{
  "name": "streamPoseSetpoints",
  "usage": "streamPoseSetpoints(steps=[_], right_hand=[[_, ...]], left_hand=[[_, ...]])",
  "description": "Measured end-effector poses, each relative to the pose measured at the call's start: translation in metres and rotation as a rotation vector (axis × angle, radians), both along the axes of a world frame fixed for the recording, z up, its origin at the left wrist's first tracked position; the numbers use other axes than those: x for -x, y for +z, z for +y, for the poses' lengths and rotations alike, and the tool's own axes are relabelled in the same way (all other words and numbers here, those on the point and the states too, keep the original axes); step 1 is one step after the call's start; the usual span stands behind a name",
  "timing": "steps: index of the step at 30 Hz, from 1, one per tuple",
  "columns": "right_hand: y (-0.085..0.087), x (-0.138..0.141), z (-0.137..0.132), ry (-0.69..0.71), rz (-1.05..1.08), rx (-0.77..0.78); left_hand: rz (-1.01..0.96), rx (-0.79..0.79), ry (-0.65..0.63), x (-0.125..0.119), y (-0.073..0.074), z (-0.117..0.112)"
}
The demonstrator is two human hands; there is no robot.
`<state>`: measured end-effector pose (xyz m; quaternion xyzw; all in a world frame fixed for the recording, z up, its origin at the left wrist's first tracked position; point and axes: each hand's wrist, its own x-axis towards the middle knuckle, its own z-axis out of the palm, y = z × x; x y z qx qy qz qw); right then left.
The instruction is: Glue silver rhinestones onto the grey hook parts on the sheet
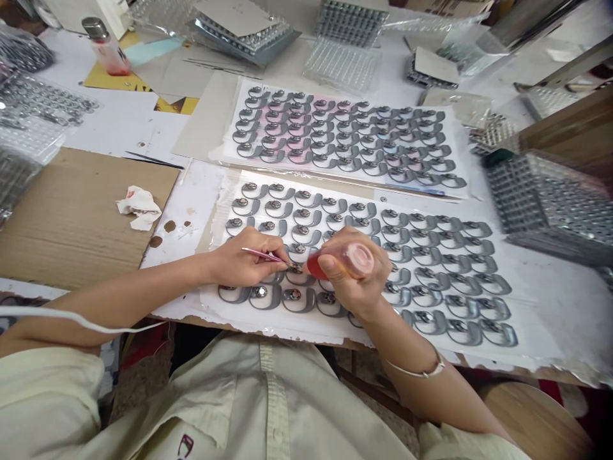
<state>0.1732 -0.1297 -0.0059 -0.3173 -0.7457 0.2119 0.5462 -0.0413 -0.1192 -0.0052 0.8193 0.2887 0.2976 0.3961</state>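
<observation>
My left hand (242,257) is closed around slim pink tweezers (262,254), their tips at a small metal piece in the near board's lower rows. My right hand (366,281) grips a squeeze bottle (345,257) of red liquid, tilted with its base up and its nozzle end beside the tweezer tips. Under both hands lies a white board (330,326) with rows of grey curved metal pieces (299,300), each with a round silver setting. Whether liquid is coming out cannot be seen. My hands hide some of the pieces.
A second white board (345,172) with similar rows lies behind. Left are a brown cardboard sheet (71,217), crumpled tissue (138,207) and another bottle (108,48). Stacked trays (550,204) stand at right; clear plastic trays (342,64) lie at the back. A white cable (81,319) crosses my left forearm.
</observation>
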Motion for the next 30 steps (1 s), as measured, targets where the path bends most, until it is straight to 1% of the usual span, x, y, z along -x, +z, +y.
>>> streamPoseSetpoints(steps=[6, 14, 17, 19, 22, 25, 26, 28, 30], right_hand=[[0.000, 0.002, 0.001, 0.006, 0.016, -0.008], [0.001, 0.002, 0.000, -0.017, -0.017, -0.036], [0.000, 0.002, 0.001, -0.015, 0.001, -0.004], [0.001, -0.001, 0.004, -0.039, 0.059, 0.016], [0.011, -0.009, 0.011, -0.144, 0.208, -0.014], [0.030, -0.022, 0.013, -0.241, 0.308, -0.032], [0.036, -0.026, 0.012, -0.259, 0.331, -0.029], [0.043, -0.033, 0.006, -0.274, 0.354, -0.033], [0.043, -0.036, -0.002, -0.277, 0.351, -0.054]], left_hand=[[0.004, 0.010, 0.000, 0.000, 0.000, 0.000], [0.020, 0.017, 0.006, 0.001, -0.001, 0.000], [0.018, 0.014, 0.001, 0.000, 0.000, 0.000], [0.020, 0.032, 0.007, -0.001, 0.000, -0.001], [0.035, 0.112, 0.042, -0.002, 0.003, -0.001], [0.063, 0.178, 0.110, -0.001, 0.009, -0.004], [0.073, 0.170, 0.141, 0.000, 0.011, -0.006], [0.071, 0.090, 0.198, 0.002, 0.015, -0.014], [0.028, -0.045, 0.211, 0.004, 0.017, -0.027]])
